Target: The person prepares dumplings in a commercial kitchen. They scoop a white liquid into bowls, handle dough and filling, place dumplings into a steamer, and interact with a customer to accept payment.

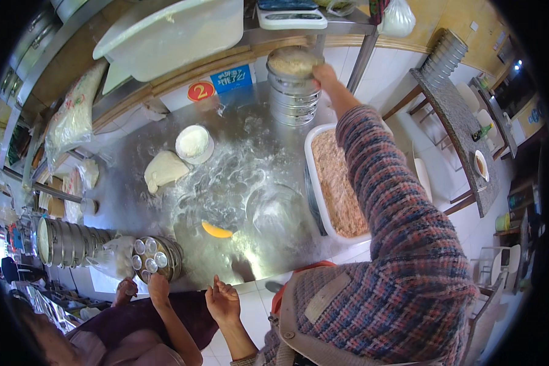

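Note:
At the back of the steel worktable (238, 123), my right hand (325, 76) grips the rim of a round mesh-bottomed pan (294, 60). That pan sits over a stack of metal steamer tiers (293, 107); motion blurs it slightly. My left hand (223, 302) is raised in front of the table's near edge, holding nothing, its fingers apart and partly curled. Flour is smeared across the steel. On it rest a lump of dough (165, 171), a white tub of flour (194, 144) and a yellow curved scraper (217, 229). Beneath my right arm lies a white bin of minced filling (336, 183).
At left, a co-worker's hands (158, 289) are at a steamer (170, 256) holding several small foil cups (151, 265). More steamers (73, 242) stand beyond it. A shelf above bears a white plastic tub (174, 39) and a kitchen scale (292, 19). A granite-topped table (457, 123) stands right.

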### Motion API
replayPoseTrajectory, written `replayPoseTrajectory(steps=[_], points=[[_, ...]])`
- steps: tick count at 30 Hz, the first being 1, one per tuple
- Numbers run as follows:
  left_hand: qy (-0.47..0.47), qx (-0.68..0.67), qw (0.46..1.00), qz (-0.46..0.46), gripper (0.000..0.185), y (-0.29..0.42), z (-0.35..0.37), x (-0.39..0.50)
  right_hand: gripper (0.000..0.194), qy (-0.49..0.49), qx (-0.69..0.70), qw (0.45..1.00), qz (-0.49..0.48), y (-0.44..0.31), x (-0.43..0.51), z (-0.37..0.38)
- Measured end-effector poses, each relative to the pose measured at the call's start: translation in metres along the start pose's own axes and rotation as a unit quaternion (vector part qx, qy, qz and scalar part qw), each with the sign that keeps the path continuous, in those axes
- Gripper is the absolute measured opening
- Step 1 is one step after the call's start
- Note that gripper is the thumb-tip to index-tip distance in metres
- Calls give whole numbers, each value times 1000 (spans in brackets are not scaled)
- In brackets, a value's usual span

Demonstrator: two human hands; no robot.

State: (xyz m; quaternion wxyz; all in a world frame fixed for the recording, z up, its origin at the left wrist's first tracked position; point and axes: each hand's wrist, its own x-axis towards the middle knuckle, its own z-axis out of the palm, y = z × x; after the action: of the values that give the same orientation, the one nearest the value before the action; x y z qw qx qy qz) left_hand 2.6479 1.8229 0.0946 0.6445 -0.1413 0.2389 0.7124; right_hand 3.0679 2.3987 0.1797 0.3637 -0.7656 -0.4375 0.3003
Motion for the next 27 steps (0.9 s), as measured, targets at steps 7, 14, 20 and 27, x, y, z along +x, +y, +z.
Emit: replayPoseTrajectory(steps=[7, 14, 20, 27], points=[[-46, 40, 996, -61, 41, 14, 4, 10, 35, -82, -47, 976, -194, -40, -83, -49], [-37, 93, 992, -75, 37, 39, -11, 20, 34, -259, 53, 961, -83, 75, -328, -10], [-11, 112, 990, -81, 34, 61, -16, 26, 29, -249, -71, 962, -87, 155, -453, 31], [-85, 91, 989, -82, 33, 47, -13, 26, 51, -195, -250, 896, -312, 17, -389, -68]])
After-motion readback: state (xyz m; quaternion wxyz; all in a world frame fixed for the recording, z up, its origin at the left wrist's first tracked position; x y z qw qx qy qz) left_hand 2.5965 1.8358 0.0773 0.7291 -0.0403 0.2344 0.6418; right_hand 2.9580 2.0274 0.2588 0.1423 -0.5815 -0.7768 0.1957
